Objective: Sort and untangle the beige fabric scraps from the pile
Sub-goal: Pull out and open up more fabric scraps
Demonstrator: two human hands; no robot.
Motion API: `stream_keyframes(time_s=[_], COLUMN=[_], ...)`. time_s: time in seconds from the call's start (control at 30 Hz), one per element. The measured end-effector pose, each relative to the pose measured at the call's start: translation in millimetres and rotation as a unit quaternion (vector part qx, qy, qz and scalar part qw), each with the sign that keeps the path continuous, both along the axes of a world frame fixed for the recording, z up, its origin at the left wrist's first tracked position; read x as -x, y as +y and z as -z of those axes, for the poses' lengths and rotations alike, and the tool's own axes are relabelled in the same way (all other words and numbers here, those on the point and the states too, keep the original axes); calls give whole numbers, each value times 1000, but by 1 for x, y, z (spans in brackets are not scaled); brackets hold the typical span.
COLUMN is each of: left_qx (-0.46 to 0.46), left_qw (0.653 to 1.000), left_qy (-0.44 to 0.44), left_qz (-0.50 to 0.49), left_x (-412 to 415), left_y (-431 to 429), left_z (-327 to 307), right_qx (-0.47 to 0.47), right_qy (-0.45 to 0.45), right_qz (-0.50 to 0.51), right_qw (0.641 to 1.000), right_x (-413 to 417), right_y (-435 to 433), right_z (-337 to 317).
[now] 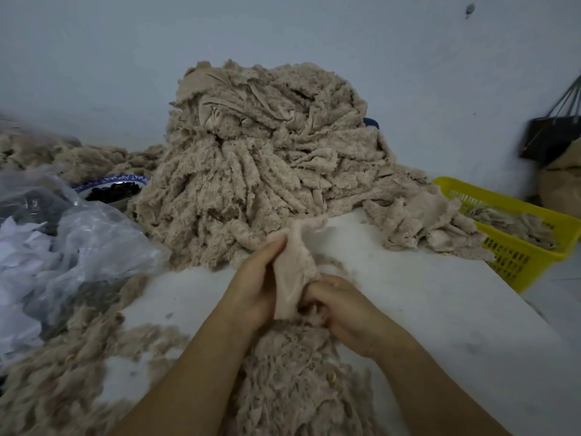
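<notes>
A tall pile of beige fluffy fabric scraps [267, 158] rises at the back of the white table [424, 294]. One beige scrap [290, 272] stands upright between my hands, its smooth side facing me. My left hand [254, 287] grips its left edge with thumb and fingers. My right hand [342, 306] pinches its lower right part, fingers curled into the fabric. A second heap of beige scraps [298, 379] lies on the table just below my hands, between my forearms.
A yellow plastic basket [528, 243] holding scraps hangs at the table's right edge. Clear plastic bags [69, 247] sit at left, a blue-patterned bowl [113, 187] of dark items behind them. More loose scraps [63, 382] spread at lower left. A dark bag [547, 140] hangs on the wall.
</notes>
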State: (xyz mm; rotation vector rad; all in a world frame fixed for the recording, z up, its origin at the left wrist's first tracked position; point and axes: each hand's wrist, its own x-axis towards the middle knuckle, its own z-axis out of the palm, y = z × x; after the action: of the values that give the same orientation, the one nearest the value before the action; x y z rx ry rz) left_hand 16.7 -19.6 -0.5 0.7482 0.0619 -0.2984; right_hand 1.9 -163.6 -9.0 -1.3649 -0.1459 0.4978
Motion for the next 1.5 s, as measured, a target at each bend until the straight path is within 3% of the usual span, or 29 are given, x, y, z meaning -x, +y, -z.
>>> stream_keyframes(time_s=[0.07,0.13,0.23,0.27,0.33,0.37,0.43,0.57,0.63,0.73,0.8,0.87,0.97,1.07,1.2,1.23,1.3,1.37,1.43,1.5], left_qx=[35,14,-131,-243,-473,-535,-566,-461,-418,-354,-256,-118,-17,-54,-238,-321,-485,-543,-524,-465], left_qw=[999,997,986,962,859,813,782,846,871,920,960,991,999,998,969,942,857,811,821,864], left_qy=[0,-8,-51,-87,-181,-222,-263,-260,-242,-168,-102,-41,11,29,-25,-66,-162,-212,-216,-171], left_qz=[-40,-70,-85,-88,-73,-50,-1,58,93,27,-44,-55,-25,-29,-69,-71,-58,-43,-68,-87], left_x=[-4,-5,-2,0,4,6,10,15,18,17,11,7,5,2,-1,-1,2,2,3,4], left_y=[6,9,-1,-6,-15,-18,-24,-18,-15,-17,-13,-4,8,11,3,2,-2,-6,-6,-5], left_z=[0,3,5,8,14,15,15,8,4,2,2,2,-1,-1,-1,0,3,8,9,7], right_qx=[36,-7,-95,-103,-50,-9,31,-163,-213,-277,-284,-259,-234,-214,-197,-186,-159,-142,-131,-113], right_qy=[-10,-20,-28,-23,-20,-26,-27,98,126,130,123,102,62,21,-28,-39,-55,-65,-75,-84], right_qz=[-6,17,68,81,107,119,162,246,257,249,239,234,216,194,184,182,178,176,175,184], right_qw=[999,1000,993,991,993,993,986,950,934,919,920,932,946,957,963,965,969,972,973,973], right_x=[0,-4,-12,-13,-13,-13,-15,-25,-28,-31,-30,-28,-27,-25,-22,-21,-19,-17,-17,-18], right_y=[2,1,-3,-4,-3,-2,-4,-21,-28,-32,-31,-27,-23,-22,-19,-18,-17,-17,-16,-15], right_z=[3,4,0,0,4,6,5,-2,-4,-5,-4,0,2,0,-3,-3,-4,-6,-5,-3])
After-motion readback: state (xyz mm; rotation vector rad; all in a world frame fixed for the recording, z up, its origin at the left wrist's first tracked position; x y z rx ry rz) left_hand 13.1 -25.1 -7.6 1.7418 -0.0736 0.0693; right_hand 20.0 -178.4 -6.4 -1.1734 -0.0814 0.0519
